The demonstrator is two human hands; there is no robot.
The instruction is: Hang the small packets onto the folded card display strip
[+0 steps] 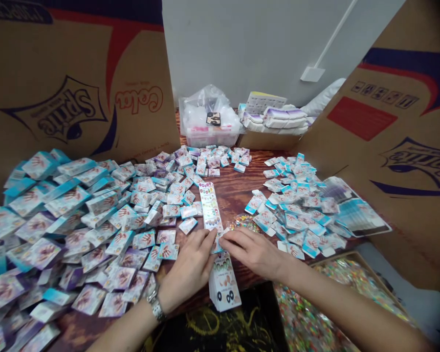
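A long stack of printed strips (225, 286) lies at the table's front edge, its near end reaching past the edge. Another printed strip (209, 205) extends away from the hands. My left hand (192, 266), with a metal watch on the wrist, has its fingers closed on a small printed box at the strips' middle. From the right, my right hand (251, 249) pinches the same small box (216, 240); its fingertips partly cover it. Just beyond my right hand lies a clear bag of colourful pieces (244, 222).
Many small boxes (106, 234) are heaped on the left; a smaller heap (297, 205) lies right. Large cartons (84, 63) flank the table (238, 188). At the back stand a plastic tub (210, 137) and an open carton (271, 142). Colourful packets (326, 308) fill a box below right.
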